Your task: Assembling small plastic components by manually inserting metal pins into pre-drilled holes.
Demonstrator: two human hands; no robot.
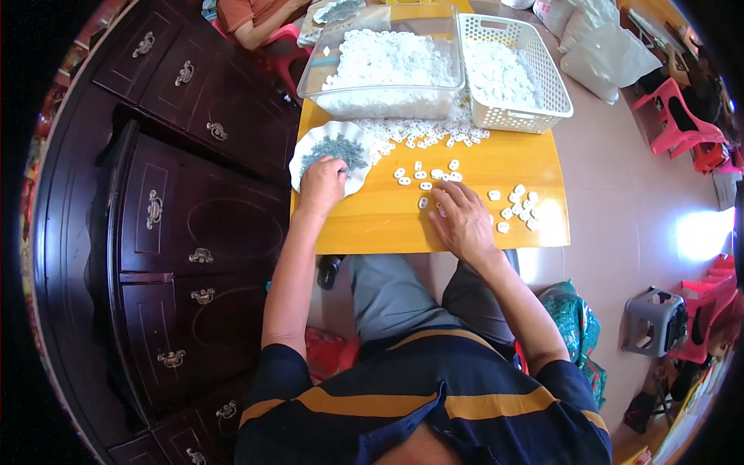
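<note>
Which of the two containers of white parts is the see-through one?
The clear plastic tub, on the left at the table's far end. The white basket beside it on the right has opaque slotted walls.

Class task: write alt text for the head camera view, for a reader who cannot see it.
A seated person's left hand reaches into a white scalloped dish of small grey metal pieces, while the right hand rests among small white plastic parts on a yellow wooden table. Behind stand a clear plastic tub and a white plastic basket, both holding more white parts.
</note>
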